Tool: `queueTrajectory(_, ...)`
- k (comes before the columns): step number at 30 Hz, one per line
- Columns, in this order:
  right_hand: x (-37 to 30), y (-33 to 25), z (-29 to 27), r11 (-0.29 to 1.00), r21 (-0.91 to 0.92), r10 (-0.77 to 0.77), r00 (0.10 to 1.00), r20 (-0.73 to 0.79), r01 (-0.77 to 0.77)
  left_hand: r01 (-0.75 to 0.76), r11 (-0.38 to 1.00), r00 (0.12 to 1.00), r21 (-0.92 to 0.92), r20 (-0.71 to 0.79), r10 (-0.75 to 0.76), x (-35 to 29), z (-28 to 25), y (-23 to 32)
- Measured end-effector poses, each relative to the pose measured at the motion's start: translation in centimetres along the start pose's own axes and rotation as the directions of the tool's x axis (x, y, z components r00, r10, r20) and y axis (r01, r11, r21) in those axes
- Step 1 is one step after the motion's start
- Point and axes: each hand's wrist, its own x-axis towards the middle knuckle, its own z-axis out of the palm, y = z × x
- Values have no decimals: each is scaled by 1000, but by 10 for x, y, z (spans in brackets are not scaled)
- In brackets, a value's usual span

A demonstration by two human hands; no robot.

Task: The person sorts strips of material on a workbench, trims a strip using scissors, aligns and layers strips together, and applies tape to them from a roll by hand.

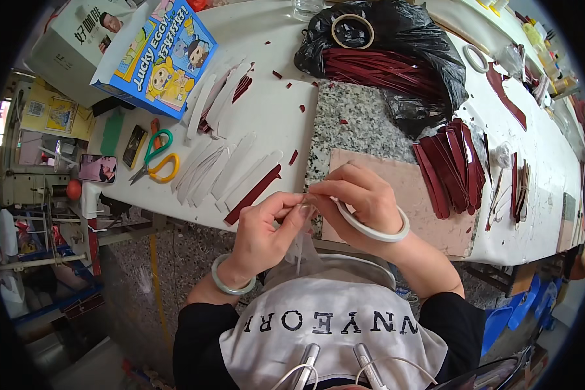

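Observation:
My left hand (266, 229) and my right hand (364, 195) meet at the table's front edge, with fingertips pinched together. Between them is something too small and too covered to make out. Just left of my hands, a dark red strip (253, 194) lies slantwise beside several white strips (208, 170). Under and beyond my right hand is a pale pink board (396, 188), resting on a speckled granite slab (354, 117). A fanned stack of dark red strips (450, 170) lies at the board's right side.
A black plastic bag (422, 39) full of long dark red strips (377, 70) stands at the back, a tape ring (352, 31) on top. Scissors (155, 159), a phone (98, 168) and a blue box (166, 55) occupy the left. Small red scraps (302, 108) dot the white table.

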Motion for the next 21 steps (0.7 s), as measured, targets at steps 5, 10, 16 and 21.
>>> queueTrajectory(5,-3,5,12,917,-339,-272,951,-144,211,-39,993,997,-115,-71,31,1,2,-5)
queueTrajectory(10,-12,2,32,852,-497,-278,946,-166,163,7,844,988,-537,-125,-87,7,3,-13)
queueTrajectory(16,-11,-1,39,860,-478,-259,960,-109,178,33,748,964,-663,-178,-200,8,-2,-19)
queueTrajectory(21,-30,-4,46,931,-3,-356,910,211,365,-3,794,909,-608,-332,-252,28,-12,-5)
